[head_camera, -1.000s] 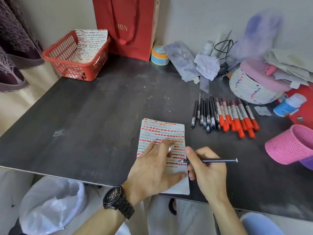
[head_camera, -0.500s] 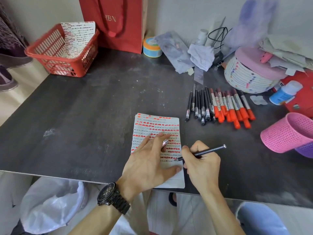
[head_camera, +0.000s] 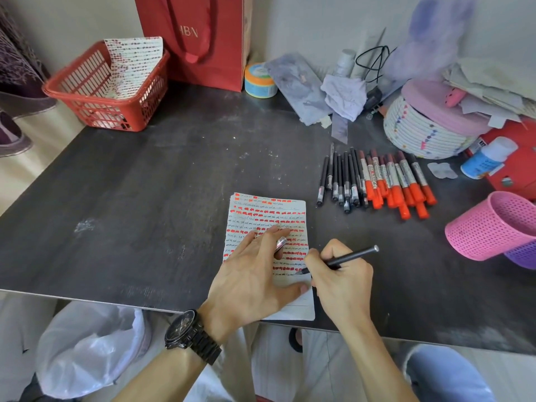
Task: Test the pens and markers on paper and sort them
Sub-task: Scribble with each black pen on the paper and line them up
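A lined sheet of paper (head_camera: 266, 210), covered in rows of orange and dark test marks, lies near the table's front edge. My left hand (head_camera: 252, 274) presses flat on it and pinches a small silvery pen cap (head_camera: 280, 244) between two fingers. My right hand (head_camera: 343, 281) grips a thin black pen (head_camera: 352, 256), its tip touching the paper's right side. Further back on the right lie a row of black pens (head_camera: 340, 178) and, beside them, a row of orange-capped markers (head_camera: 397, 181).
A pink mesh cup (head_camera: 490, 227) lies on its side over a purple one (head_camera: 522, 253) at the right. A red basket (head_camera: 107, 91) holding a marked sheet stands back left, beside a red bag (head_camera: 200, 39). Clutter fills the back right. A dark table (head_camera: 130, 198) carries it all.
My right hand has tilted the pen from level to slanted, bringing its tip down onto the paper. The left hand keeps pressing the sheet. The view shifted slightly.
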Demonstrator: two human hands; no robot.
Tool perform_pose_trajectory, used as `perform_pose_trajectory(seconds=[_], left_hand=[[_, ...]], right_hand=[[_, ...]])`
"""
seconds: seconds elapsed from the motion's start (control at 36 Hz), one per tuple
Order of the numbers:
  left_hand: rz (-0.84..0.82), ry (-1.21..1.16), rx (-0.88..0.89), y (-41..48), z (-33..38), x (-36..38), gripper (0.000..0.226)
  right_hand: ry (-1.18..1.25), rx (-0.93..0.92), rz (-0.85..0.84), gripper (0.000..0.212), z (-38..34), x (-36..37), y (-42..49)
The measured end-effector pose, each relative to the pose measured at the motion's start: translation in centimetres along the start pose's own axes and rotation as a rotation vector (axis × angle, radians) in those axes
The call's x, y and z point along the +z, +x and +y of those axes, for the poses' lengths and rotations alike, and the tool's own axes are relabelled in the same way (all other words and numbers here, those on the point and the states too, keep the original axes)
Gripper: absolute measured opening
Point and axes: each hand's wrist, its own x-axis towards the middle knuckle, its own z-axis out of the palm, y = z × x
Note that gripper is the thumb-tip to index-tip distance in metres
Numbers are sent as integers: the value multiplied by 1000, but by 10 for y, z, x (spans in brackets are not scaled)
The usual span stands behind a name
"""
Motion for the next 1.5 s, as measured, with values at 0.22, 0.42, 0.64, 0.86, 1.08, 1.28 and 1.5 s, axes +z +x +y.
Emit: perform_pose_trajectory(seconds=[0.22,0.42,0.64,0.86,1.08,1.28,1.5], left_hand=[[-16,6,-12,0,-1,1,87],[-20,14,-13,0,0,1,88],[-33,0,1,-1,0,1,89],[-46,0,-19,0,0,-1,90],[-48,-4,-14,0,-3,0,89],[-41,-70,-64,-5,0,-2,63],[9,-143,-53,-1,-5,-2,43]], right_hand=[[9,-10,-6,38,2,-1,0],[16,0,-4,42,3,-1,0],[13,21,-13,42,1,-2,1],[22,46,-14,44,-2,-3,0],[160,141,81,42,-7,-5,1],[377,174,46,34,-9,-12,0],[463,128,-20,17,-8,-15,1]])
